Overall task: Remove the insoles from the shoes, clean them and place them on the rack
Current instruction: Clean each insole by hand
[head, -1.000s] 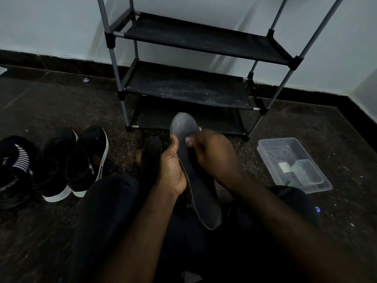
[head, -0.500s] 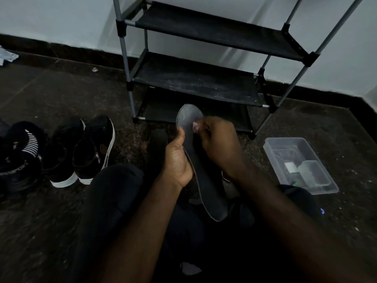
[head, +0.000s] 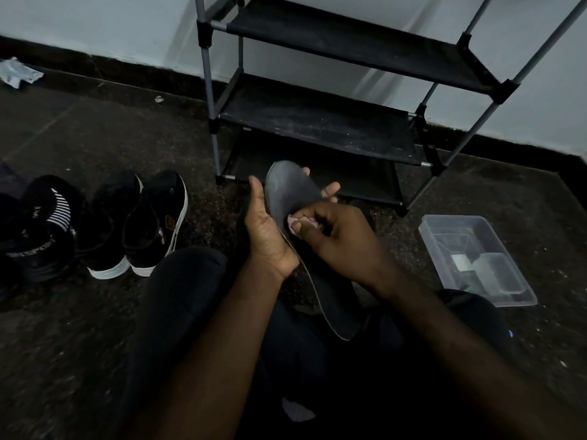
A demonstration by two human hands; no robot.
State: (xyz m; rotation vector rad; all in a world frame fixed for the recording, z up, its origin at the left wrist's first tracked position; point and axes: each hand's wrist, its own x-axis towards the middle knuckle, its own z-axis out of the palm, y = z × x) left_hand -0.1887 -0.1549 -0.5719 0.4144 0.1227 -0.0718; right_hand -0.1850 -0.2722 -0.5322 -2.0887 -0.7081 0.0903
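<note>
Insole [head: 292,192]: dark grey, held on edge at mid-frame in front of the rack's lowest shelf, toe end up. Its lower end hangs over the dark-trousered lap, where its outline melts into shadow.
Left hand [head: 270,230]: grips the insole from the left. The thumb stands up along the near edge and the fingertips [head: 330,188] curl round the far edge. The fingers between are hidden behind the insole.
Right hand [head: 336,239]: thumb and curled fingers pinch a pink wad [head: 300,222] against the insole's face. Cloth or tissue, I cannot tell.
Rack [head: 317,122]: black fabric shelves on grey poles, upper centre to right. Its top is cut off by the frame.
Sneakers [head: 133,223]: a black pair with white soles, side by side on the floor at left.
Striped shoe [head: 47,223]: black, far left, partly cut off, its lettering unreadable.
Plastic container [head: 476,258]: clear, on the floor at right. Its contents are too dim to make out.
Pale scrap [head: 19,73]: upper left by the wall, blurred.
Pale patch [head: 297,411]: bottom centre on the lap, unidentifiable.
</note>
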